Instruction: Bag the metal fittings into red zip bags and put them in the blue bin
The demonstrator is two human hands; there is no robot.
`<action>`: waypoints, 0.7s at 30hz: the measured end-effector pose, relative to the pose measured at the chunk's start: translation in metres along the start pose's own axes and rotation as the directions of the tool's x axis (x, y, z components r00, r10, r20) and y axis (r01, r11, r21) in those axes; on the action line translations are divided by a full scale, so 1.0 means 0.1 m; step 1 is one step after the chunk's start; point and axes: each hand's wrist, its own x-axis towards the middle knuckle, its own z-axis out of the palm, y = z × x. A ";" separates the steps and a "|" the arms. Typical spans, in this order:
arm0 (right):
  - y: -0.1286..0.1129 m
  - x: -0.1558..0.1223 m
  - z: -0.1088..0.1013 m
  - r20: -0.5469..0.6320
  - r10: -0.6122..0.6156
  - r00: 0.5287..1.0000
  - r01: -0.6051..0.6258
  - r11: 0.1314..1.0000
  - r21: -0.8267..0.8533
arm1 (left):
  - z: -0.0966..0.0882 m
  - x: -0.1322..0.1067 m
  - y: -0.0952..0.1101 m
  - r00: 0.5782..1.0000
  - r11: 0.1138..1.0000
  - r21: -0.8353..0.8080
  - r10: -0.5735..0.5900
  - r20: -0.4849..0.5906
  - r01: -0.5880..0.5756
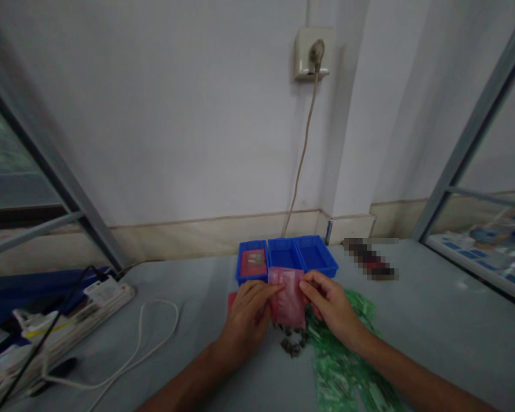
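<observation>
Between my two hands is a small pink plastic bag, held up above the table in front of the blue bins. My left hand pinches its left side, thumb and fingers closed on it. At the upper right edge, my right hand grips the bag between thumb and fingers. Small dark metal parts lie in a loose pile just below the bag. Beneath my right forearm spreads a crumpled green plastic bag. Something pink, partly covered by my left hand, shows beside it.
Three blue bins stand by the wall; the left one holds a pink bag. A power strip and a white cable lie on the left. A blurred dark object is at the back right. Metal frames rise on both sides.
</observation>
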 end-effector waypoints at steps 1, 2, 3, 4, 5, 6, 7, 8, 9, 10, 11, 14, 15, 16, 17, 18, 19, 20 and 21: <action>0.00 0.00 0.00 0.003 -0.009 1.000 0.009 1.000 -0.008 | 0.01 -0.01 -0.03 1.000 1.000 0.000 -0.026 -0.002 0.026; 0.00 0.00 0.00 0.006 -0.018 1.000 0.018 1.000 -0.016 | 0.01 -0.01 -0.05 0.999 0.999 -0.003 -0.047 -0.005 0.047; 0.00 -0.01 0.01 0.009 -0.028 1.000 0.028 0.999 -0.025 | 0.00 -0.01 -0.07 0.998 0.998 -0.007 -0.059 -0.011 0.059; 0.00 -0.01 0.01 0.012 -0.037 0.999 0.038 0.999 -0.034 | 0.00 -0.01 -0.08 0.998 0.998 -0.015 -0.060 -0.019 0.060; 0.00 -0.01 0.02 0.017 -0.045 0.999 0.046 0.998 -0.043 | -0.01 0.00 -0.08 0.998 0.998 -0.024 -0.058 -0.032 0.057; 0.01 -0.02 0.02 0.023 -0.050 0.998 0.051 0.997 -0.050 | -0.02 0.01 -0.08 0.997 0.998 -0.030 -0.060 -0.047 0.059; 0.01 -0.02 0.03 0.031 -0.052 0.998 0.054 0.997 -0.056 | -0.04 0.02 -0.07 0.995 0.997 -0.030 -0.070 -0.070 0.068; 0.02 -0.03 0.03 0.040 -0.052 0.998 0.054 0.997 -0.061 | -0.04 0.03 -0.06 0.991 0.996 -0.026 -0.084 -0.100 0.082; 0.03 -0.03 0.03 0.048 -0.050 0.998 0.054 0.996 -0.065 | -0.05 0.05 -0.06 0.986 0.995 -0.023 -0.104 -0.130 0.102; 0.04 -0.04 0.03 0.055 -0.049 0.997 0.053 0.996 -0.069 | -0.06 0.07 -0.07 0.978 0.991 -0.020 -0.135 -0.160 0.133; 0.04 -0.04 0.03 0.061 -0.049 0.997 0.054 0.996 -0.074 | -0.07 0.08 -0.10 0.966 0.984 -0.024 -0.178 -0.188 0.177; 0.06 -0.04 0.02 0.067 -0.058 0.996 0.064 0.994 -0.093 | -0.11 0.12 -0.23 0.890 0.925 -0.049 -0.376 -0.258 0.376; 0.06 -0.04 0.01 0.067 -0.064 0.996 0.070 0.992 -0.102 | -0.12 0.14 -0.29 0.867 0.910 -0.050 -0.407 -0.286 0.411; 0.06 -0.04 0.01 0.068 -0.069 0.995 0.077 0.991 -0.111 | -0.14 0.16 -0.35 0.854 0.902 -0.057 -0.424 -0.302 0.428; 0.06 -0.04 0.00 0.068 -0.075 0.995 0.083 0.989 -0.120 | -0.16 0.17 -0.40 0.838 0.894 -0.082 -0.443 -0.318 0.441; 0.05 -0.04 0.00 0.069 -0.080 0.994 0.088 0.988 -0.126 | -0.17 0.19 -0.46 0.822 0.883 -0.129 -0.467 -0.327 0.451; 0.05 -0.04 0.00 0.072 -0.084 0.994 0.093 0.987 -0.133 | -0.19 0.20 -0.51 0.809 0.875 -0.166 -0.484 -0.334 0.455; 0.05 -0.04 0.00 0.076 -0.088 0.993 0.098 0.985 -0.141 | -0.20 0.21 -0.55 0.798 0.869 -0.189 -0.494 -0.345 0.457; 0.06 -0.04 0.00 0.081 -0.091 0.993 0.103 0.983 -0.150 | -0.20 0.22 -0.59 0.791 0.868 -0.192 -0.497 -0.357 0.458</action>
